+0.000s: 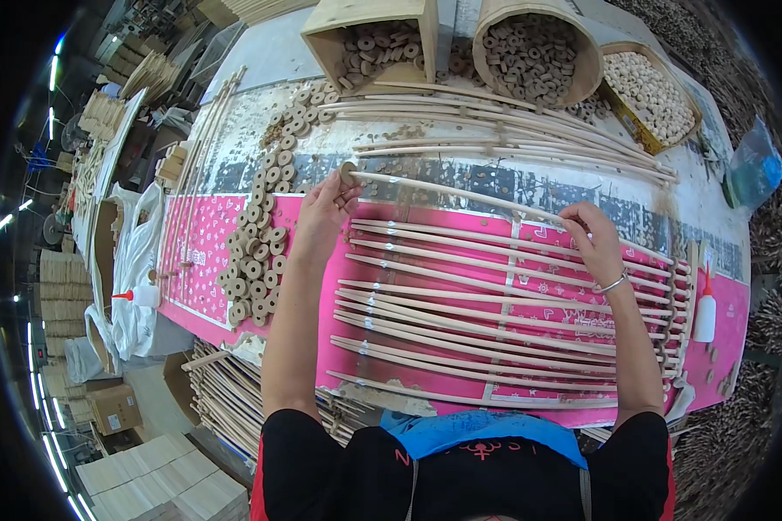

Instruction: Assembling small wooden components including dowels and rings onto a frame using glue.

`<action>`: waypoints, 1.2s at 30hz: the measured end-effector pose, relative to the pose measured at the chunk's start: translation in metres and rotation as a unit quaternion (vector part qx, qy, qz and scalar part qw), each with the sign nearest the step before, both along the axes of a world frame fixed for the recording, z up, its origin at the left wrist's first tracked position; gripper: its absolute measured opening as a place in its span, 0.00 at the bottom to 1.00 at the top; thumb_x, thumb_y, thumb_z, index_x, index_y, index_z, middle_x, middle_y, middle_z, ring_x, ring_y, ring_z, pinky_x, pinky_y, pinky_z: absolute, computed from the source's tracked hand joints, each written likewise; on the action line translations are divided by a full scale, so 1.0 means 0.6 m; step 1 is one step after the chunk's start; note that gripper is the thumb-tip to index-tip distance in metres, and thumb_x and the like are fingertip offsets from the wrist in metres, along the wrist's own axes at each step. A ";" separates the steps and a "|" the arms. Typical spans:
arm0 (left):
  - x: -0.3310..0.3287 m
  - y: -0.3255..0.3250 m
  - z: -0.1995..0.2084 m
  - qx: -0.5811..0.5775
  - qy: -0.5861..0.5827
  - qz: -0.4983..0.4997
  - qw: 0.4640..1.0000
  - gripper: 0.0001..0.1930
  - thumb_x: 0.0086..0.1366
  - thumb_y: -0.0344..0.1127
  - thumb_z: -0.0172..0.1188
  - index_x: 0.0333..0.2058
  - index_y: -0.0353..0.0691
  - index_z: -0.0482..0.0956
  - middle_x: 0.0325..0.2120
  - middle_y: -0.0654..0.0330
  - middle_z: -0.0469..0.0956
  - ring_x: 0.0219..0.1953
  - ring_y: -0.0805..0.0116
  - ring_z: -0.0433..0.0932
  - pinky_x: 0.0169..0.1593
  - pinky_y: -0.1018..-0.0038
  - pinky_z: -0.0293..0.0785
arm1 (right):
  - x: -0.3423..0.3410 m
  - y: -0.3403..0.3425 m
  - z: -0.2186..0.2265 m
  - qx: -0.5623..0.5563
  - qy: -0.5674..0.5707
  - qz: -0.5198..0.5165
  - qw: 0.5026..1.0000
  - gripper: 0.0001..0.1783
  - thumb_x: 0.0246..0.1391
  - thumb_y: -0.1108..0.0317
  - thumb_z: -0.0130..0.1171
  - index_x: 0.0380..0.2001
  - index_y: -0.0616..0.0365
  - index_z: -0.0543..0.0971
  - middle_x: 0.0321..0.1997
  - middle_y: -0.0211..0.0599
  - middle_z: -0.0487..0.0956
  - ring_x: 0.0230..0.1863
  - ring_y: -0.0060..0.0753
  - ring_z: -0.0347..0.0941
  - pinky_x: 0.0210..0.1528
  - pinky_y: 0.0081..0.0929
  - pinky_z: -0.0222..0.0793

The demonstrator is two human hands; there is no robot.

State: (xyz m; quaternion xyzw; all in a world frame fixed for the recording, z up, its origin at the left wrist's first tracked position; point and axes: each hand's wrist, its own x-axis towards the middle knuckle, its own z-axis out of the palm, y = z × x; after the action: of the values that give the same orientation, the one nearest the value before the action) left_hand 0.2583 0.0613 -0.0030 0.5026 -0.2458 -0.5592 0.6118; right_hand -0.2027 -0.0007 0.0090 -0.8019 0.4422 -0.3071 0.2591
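My left hand (325,213) is closed on a round wooden disc (348,173) at the left end of a long pale dowel (456,189). Farther along that dowel, toward its right end, my right hand (596,246) pinches it, a bracelet at the wrist. Several more dowels (469,289) lie side by side across the pink sheet (203,300) below my hands. Their right ends rest at a wooden strip (690,304), where small discs sit along them. Loose discs with centre holes (254,269) are heaped left of my left forearm.
At the back stand a wooden box (369,13) and a round tub (540,13) of discs, beside a tray of small pale beads (650,91). Further dowels (513,117) lie there. White glue bottles with red tips stand right (705,317) and left (146,296). Cartons (115,408) are lower left.
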 end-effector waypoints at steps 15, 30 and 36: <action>-0.098 -0.032 0.025 0.026 -0.092 -0.006 0.995 0.15 0.72 0.48 0.65 0.43 0.42 0.82 0.37 0.67 0.83 0.40 0.77 0.80 0.42 0.79 0.73 | 0.009 -0.008 0.031 -0.055 0.011 -0.035 0.998 0.07 0.56 0.70 0.66 0.36 0.59 0.81 0.33 0.38 0.79 0.39 0.40 0.77 0.41 0.36 0.74; -0.084 -0.051 -0.012 0.044 -0.096 -0.031 0.994 0.13 0.73 0.43 0.63 0.48 0.41 0.81 0.41 0.65 0.84 0.43 0.76 0.81 0.44 0.77 0.75 | 0.003 -0.030 -0.008 -0.062 0.061 -0.048 0.995 0.07 0.56 0.62 0.66 0.36 0.50 0.81 0.33 0.32 0.78 0.41 0.39 0.75 0.44 0.37 0.71; -0.074 -0.002 0.001 0.013 -0.084 -0.049 0.995 0.13 0.75 0.41 0.60 0.49 0.37 0.80 0.41 0.61 0.84 0.43 0.72 0.82 0.44 0.75 0.76 | 0.001 0.010 -0.011 -0.039 0.002 -0.028 0.999 0.07 0.58 0.59 0.64 0.35 0.49 0.82 0.32 0.32 0.77 0.42 0.41 0.74 0.46 0.39 0.72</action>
State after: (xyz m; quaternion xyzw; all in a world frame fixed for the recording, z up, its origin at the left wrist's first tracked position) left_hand 0.2139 0.0600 -0.0027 0.5433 -0.3135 -0.5472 0.5543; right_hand -0.2020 0.0055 0.0027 -0.7992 0.4526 -0.3296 0.2186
